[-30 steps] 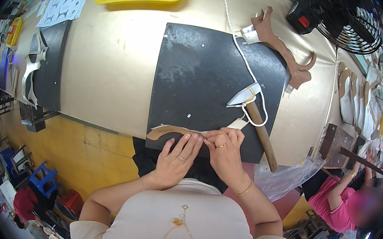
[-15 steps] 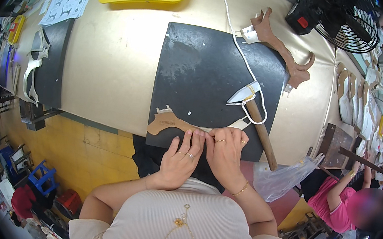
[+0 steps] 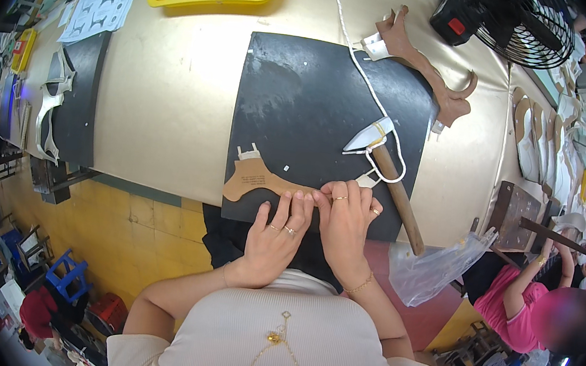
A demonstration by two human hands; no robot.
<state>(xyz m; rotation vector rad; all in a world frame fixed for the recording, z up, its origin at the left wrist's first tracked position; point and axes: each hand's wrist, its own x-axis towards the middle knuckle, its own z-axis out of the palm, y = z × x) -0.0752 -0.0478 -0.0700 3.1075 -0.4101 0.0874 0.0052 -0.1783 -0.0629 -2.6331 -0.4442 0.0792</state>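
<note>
A tan shoe upper piece (image 3: 256, 180) with pale tabs at its ends lies along the near edge of a black mat (image 3: 303, 97). My left hand (image 3: 273, 239) has its fingertips on the near edge of the piece's narrow middle; its thumb is hidden. Beside it, my right hand (image 3: 345, 229) pinches the same edge, fingers bent, covering much of the piece's right part. A pale tab (image 3: 368, 180) shows beyond the right fingers. A hammer (image 3: 404, 211) with a wooden handle lies on the mat to the right, white cord (image 3: 367, 81) around its head.
A brown upper piece (image 3: 421, 71) lies at the far right, near a black fan (image 3: 506, 26). A yellow tray (image 3: 216, 2) stands far left, beside printed sheets (image 3: 101, 9). Clear plastic (image 3: 435, 268) hangs off the right edge. A co-worker in pink (image 3: 510, 309) sits at right.
The tan piece's left end has swung slightly away from me, and more of its middle shows. Both hands stay close together on its edge. The view has shifted a little.
</note>
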